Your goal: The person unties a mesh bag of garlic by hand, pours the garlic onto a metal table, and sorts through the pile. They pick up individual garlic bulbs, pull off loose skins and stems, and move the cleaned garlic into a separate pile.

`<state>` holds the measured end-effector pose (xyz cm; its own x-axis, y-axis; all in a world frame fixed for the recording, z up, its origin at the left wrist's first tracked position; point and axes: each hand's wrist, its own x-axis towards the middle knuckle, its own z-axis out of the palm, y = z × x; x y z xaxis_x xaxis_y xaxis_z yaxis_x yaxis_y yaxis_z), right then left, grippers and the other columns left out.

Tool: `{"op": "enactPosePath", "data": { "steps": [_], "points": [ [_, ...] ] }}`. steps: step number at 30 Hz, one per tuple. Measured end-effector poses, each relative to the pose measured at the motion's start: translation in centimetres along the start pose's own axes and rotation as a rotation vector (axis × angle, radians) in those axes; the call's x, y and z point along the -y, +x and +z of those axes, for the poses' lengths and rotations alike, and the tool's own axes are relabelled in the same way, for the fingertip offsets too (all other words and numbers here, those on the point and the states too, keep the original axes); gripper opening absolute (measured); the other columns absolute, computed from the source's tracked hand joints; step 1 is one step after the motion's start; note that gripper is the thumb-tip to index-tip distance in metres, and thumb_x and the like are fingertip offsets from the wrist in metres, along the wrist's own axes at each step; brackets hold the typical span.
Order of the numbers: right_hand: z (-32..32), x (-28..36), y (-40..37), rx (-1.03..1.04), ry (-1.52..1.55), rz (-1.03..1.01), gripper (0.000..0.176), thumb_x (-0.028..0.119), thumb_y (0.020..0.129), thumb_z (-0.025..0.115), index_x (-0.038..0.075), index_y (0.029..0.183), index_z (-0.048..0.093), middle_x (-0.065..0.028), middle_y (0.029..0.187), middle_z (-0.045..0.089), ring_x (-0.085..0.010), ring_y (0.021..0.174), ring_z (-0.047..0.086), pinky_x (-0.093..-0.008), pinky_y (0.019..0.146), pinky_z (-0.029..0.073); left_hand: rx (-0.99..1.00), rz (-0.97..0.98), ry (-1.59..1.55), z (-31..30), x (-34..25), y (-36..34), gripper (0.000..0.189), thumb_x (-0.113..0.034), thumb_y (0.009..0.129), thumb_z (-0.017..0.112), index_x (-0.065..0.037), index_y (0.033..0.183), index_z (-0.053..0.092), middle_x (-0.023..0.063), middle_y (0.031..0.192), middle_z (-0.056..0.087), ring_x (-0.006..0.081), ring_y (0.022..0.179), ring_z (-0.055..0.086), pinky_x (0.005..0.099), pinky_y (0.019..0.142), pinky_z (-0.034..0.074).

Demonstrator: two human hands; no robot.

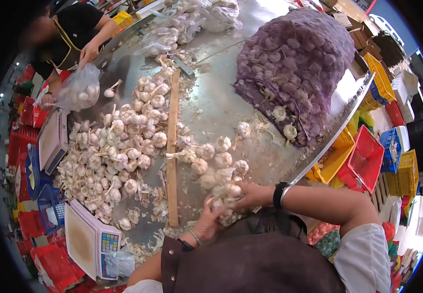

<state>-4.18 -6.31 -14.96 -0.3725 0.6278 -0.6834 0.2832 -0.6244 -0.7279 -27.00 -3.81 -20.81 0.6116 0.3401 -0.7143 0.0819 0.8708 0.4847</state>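
Note:
My left hand (207,220) is closed around a garlic bulb (217,203) close to my apron, at the table's near edge. Beside it, my right hand (250,196) curls round another garlic bulb (232,191); its fingertips are partly hidden. A small cluster of loose garlic bulbs (222,159) lies just beyond both hands. Left of a wooden strip (173,146) spreads a large heap of garlic bulbs (116,158) with dry stems and peel. A purple mesh sack (294,63) full of garlic lies on the right, its mouth towards me with bulbs showing.
Two scales, one nearer (82,239) and one farther (53,139), stand along the left edge. Across the table a person (72,34) holds a plastic bag of garlic (82,90). More filled bags (187,22) lie at the back. Crates, including a red one (365,158), stand at right.

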Motion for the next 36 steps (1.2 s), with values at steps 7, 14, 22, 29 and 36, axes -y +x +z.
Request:
{"op": "enactPosePath", "data": {
  "steps": [7, 14, 22, 29, 36],
  "points": [
    [2.9, -4.1, 3.6, -0.262, 0.053, -0.072, 0.04, 0.019, 0.094, 0.049, 0.007, 0.132, 0.05, -0.0221, 0.122, 0.053, -0.0384, 0.113, 0.056, -0.0415, 0.095, 0.046, 0.205, -0.096, -0.334, -0.1, -0.1, 2.0, 0.048, -0.046, 0.101, 0.046, -0.011, 0.135, 0.048, 0.0096, 0.134, 0.055, 0.0263, 0.121, 0.056, 0.0459, 0.101, 0.049],
    [4.5, -8.1, 7.6, -0.498, 0.133, -0.292, 0.06, 0.043, 0.088, 0.061, 0.001, 0.13, 0.052, -0.0244, 0.111, 0.066, -0.0333, 0.099, 0.065, -0.0428, 0.085, 0.051, -0.01, 0.253, -0.165, 1.7, 0.3, 3.1, 0.023, -0.029, 0.101, 0.053, -0.014, 0.118, 0.051, 0.0054, 0.111, 0.059, 0.0195, 0.102, 0.061, 0.0385, 0.086, 0.054],
    [3.4, -2.8, -1.8, -0.764, 0.233, -0.353, 0.067, 0.041, 0.09, 0.062, 0.005, 0.143, 0.041, -0.0292, 0.128, 0.053, -0.0427, 0.118, 0.055, -0.0409, 0.1, 0.044, -0.167, 0.592, 0.222, 10.1, -4.1, 0.7, 0.044, -0.029, 0.1, 0.055, -0.012, 0.139, 0.041, 0.0093, 0.126, 0.054, 0.0206, 0.113, 0.054, 0.034, 0.092, 0.048],
    [-3.8, -8.2, -11.7, -1.062, 0.344, -0.552, 0.067, 0.044, 0.089, 0.063, 0.016, 0.146, 0.041, -0.0255, 0.124, 0.05, -0.0408, 0.114, 0.055, -0.0414, 0.098, 0.045, 0.063, 0.64, 0.419, 25.5, -4.1, 4.6, 0.048, -0.026, 0.102, 0.052, -0.011, 0.145, 0.036, 0.0102, 0.134, 0.048, 0.0227, 0.12, 0.051, 0.0361, 0.099, 0.045],
    [-17.4, -25.7, -24.4, -1.454, 0.785, -0.734, 0.047, 0.033, 0.097, 0.059, 0.004, 0.133, 0.05, -0.0118, 0.125, 0.058, -0.024, 0.116, 0.057, -0.0373, 0.097, 0.048, 0.644, 0.248, 0.69, 48.2, 1.2, 20.2, 0.061, -0.019, 0.095, 0.061, -0.009, 0.148, 0.032, 0.0138, 0.137, 0.045, 0.0221, 0.126, 0.046, 0.0326, 0.104, 0.041]
  ]
}}
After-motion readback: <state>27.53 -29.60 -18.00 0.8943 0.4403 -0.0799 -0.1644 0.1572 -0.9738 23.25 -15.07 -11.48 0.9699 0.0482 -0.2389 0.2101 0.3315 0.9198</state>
